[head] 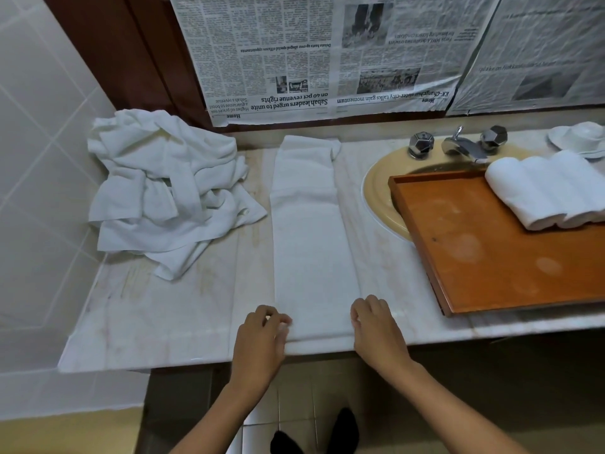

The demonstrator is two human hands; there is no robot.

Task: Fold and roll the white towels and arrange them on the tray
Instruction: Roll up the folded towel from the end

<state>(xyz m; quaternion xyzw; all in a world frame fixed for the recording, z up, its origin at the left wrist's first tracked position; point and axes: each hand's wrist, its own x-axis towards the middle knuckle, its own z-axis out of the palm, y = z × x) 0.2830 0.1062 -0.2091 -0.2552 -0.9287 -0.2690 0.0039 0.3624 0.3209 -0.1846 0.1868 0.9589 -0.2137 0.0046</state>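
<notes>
A white towel point(311, 231), folded into a long narrow strip, lies on the marble counter point(183, 309) and runs from the back wall to the front edge. My left hand point(265, 335) pinches its near left corner. My right hand point(376, 326) grips its near right corner with curled fingers. An orange wooden tray point(491, 253) sits to the right, partly over the sink. Rolled white towels point(546, 191) lie side by side at the tray's far right. A heap of loose white towels point(163, 188) is piled at the counter's back left.
A yellow sink point(379, 191) with a chrome tap point(465, 147) lies behind the tray. White dishes point(579, 137) stand at the far right. Newspaper sheets point(327, 54) cover the wall behind. A tiled wall point(39, 158) bounds the counter on the left.
</notes>
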